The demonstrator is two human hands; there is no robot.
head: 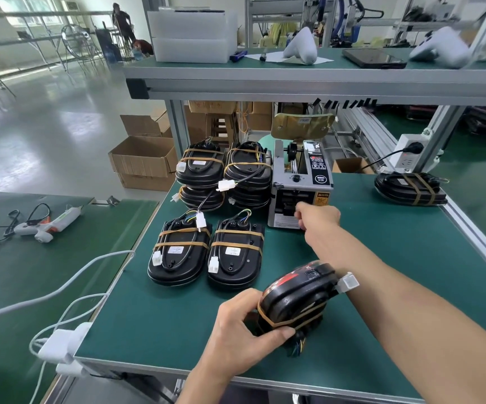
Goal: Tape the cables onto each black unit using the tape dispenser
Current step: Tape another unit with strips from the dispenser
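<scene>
Reaching with the right hand (317, 215) to the outlet slot of the grey box-shaped automatic tape dispenser (300, 191), which stands towards the far edge of the green tabletop (381, 243); fingers curled at the slot, though whether a strip is already pinched cannot be told. Gripping with the left hand (244, 328) a glossy black oval plastic unit (297, 298), tilted on edge near the front edge, thumb pressed along its lower rim over a tan band, coloured cables (298, 344) hanging below. Best to pull the strip straight out and level, holding only its end. Best also to keep the unit steady, gather the loose wires flat against the shell, then press the tape from the middle outwards. Already banded: the flat pair of black units (206, 252) just left.
</scene>
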